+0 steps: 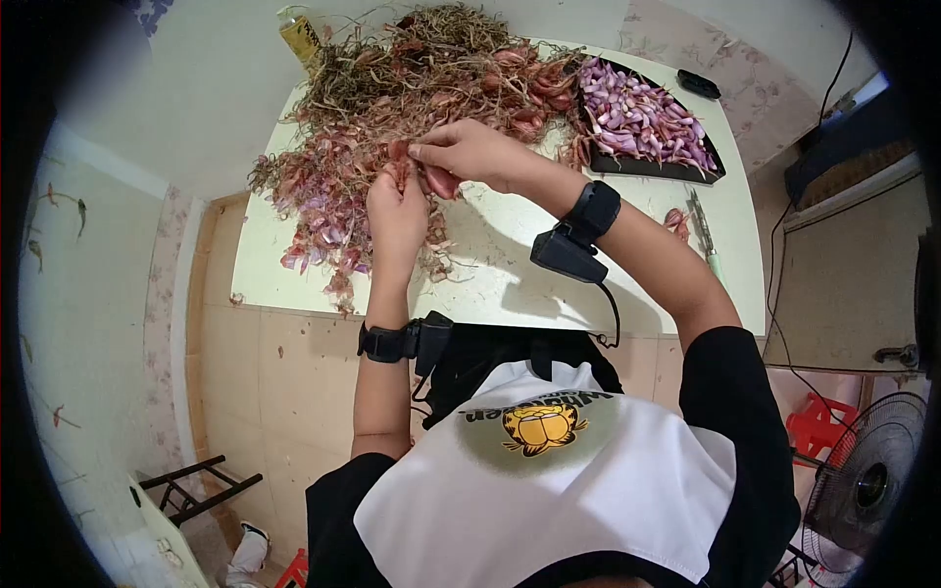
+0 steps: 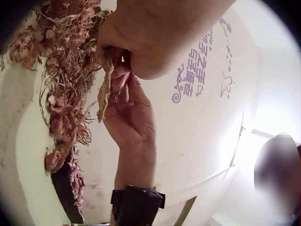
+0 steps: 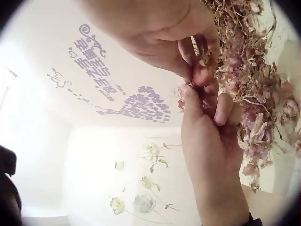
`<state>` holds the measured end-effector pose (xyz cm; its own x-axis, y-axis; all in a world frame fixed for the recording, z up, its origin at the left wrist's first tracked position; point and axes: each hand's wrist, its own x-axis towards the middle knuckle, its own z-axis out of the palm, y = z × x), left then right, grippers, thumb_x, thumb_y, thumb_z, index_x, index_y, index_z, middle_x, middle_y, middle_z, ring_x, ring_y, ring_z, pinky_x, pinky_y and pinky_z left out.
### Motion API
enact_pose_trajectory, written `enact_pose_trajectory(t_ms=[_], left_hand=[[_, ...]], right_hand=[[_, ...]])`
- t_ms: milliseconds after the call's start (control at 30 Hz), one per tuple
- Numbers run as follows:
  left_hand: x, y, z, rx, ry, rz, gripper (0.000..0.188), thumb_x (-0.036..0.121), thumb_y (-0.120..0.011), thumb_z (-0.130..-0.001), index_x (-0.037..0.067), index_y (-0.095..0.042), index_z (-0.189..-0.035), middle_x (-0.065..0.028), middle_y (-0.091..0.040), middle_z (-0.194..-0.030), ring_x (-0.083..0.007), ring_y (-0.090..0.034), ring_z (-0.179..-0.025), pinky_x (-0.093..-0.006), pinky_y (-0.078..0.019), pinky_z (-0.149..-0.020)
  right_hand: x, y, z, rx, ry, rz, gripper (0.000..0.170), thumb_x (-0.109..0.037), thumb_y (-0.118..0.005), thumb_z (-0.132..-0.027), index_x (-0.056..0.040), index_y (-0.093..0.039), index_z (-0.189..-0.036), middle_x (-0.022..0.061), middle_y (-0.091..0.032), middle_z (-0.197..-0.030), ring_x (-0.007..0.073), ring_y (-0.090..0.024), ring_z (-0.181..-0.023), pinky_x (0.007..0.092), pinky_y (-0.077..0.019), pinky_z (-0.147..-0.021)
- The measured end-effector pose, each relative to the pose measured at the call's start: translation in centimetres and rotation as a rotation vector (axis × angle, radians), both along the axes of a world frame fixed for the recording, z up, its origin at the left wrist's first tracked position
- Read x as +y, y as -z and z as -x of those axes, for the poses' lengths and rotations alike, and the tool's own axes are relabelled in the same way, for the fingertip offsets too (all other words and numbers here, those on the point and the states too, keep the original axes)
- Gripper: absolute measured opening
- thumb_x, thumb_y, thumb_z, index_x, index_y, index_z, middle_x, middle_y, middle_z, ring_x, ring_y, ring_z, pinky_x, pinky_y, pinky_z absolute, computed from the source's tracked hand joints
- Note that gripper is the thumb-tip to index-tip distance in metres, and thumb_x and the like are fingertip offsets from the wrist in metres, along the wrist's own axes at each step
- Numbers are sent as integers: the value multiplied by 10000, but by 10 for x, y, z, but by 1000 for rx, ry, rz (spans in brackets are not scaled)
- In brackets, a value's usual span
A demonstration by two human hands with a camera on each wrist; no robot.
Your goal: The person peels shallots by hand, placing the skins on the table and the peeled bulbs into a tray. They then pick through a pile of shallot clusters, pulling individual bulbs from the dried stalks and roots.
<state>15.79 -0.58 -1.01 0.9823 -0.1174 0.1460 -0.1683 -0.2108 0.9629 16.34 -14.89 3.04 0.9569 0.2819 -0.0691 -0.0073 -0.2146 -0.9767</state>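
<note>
Over the near-left part of the table, my left hand (image 1: pixel 397 220) and right hand (image 1: pixel 480 155) meet at the fingertips. Between them is a reddish-brown shallot (image 3: pixel 203 75) with papery skin, pinched by the thumb and fingers of both hands. A second reddish bulb (image 1: pixel 441 182) shows below the right palm, tucked in the fingers. Dry skin (image 2: pixel 105 94) hangs down beside the fingers in the left wrist view. Just beyond the hands lies a heap of unpeeled shallots (image 1: pixel 520 83) with dried stalks, and loose peelings (image 1: pixel 323 211) spread to the left.
A black tray (image 1: pixel 652 171) of peeled purple shallots (image 1: pixel 642 113) stands at the right back. Nearer me lie a knife (image 1: pixel 703 227) and a few loose shallots (image 1: pixel 676 221). A yellow container (image 1: pixel 299 37) and a small black object (image 1: pixel 698 83) sit at the far edge.
</note>
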Motion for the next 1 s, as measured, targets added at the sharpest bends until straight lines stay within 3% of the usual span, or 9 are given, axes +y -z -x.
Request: enact_pose_trajectory(t_ms=[167,233,333,467,567,633,733,800,1000], left_hand=[[4,-5,-2,-121,-85,-225,341,252,-579,-831,-60,-554,-697,-169,-523,-542,-235,-504,-475,-342,-391,-477],[5,-11,-3,-266,-18,-380,261,237,-578,-844,-13,-613,-777,-39,-488,-496,-76,-445,-454,-269,-351,-437],[3,-21,-5,-256,111,-627,263,229,-598,-829,-21,-610,-745,-77,-485,-491,-95,-441,-451,-292,-353,-445],[0,-39,10,-264,225,-651,510,419,-585,-796,-67,-570,-642,-204,-463,-484,-334,-487,-460,-396,-391,-477],[29,-60,6,-262,236,-860,525,474,-541,-805,-38,-578,-918,-227,-568,-789,-343,-557,-762,-391,-433,-697],[51,-56,-16,-420,193,-883,552,474,-532,-810,-21,-552,-1056,-234,-583,-955,-351,-554,-928,-402,-423,-816],[52,-59,-34,-561,70,-1197,631,464,-529,-813,20,-407,-1245,-211,-463,-1216,-372,-367,-1189,-488,-263,-985],[35,-67,-36,-512,241,-1334,654,482,-489,-833,23,-366,-1283,-191,-370,-1315,-356,-279,-1255,-518,-174,-1016],[-24,-69,-37,-212,797,-1180,551,441,-512,-825,-5,-514,-1149,-221,-563,-1069,-341,-545,-997,-386,-429,-869]], right_hand=[[-1,7,2,40,40,-59,260,-215,-527,-886,2,-602,-1007,19,-586,-740,71,-516,-626,229,-447,-562],[-4,10,4,48,70,-40,313,-260,-538,-878,-9,-584,-1060,24,-592,-803,77,-526,-673,236,-450,-574],[-13,11,1,110,161,-117,333,-311,-546,-868,-7,-602,-989,21,-586,-804,86,-526,-695,243,-449,-594],[-40,24,-6,26,166,127,235,-230,-524,-845,-3,-562,-797,40,-565,-752,107,-532,-701,276,-444,-603],[-74,26,32,-376,-74,682,236,-160,-533,-773,-10,-475,-946,119,-535,-675,231,-536,-659,359,-418,-590],[-86,21,62,-265,-360,815,381,-182,-613,-729,-39,-467,-1051,137,-569,-670,314,-576,-662,409,-429,-596],[-82,40,83,-325,-406,922,337,-194,-622,-714,-40,-525,-997,149,-575,-596,325,-587,-623,428,-443,-578],[-74,43,82,-323,-418,1008,295,-206,-604,-714,-30,-545,-943,152,-590,-637,330,-591,-636,430,-453,-587],[-94,42,102,-398,-329,1133,216,-205,-572,-693,-1,-581,-765,172,-581,-617,344,-584,-594,423,-464,-561]])
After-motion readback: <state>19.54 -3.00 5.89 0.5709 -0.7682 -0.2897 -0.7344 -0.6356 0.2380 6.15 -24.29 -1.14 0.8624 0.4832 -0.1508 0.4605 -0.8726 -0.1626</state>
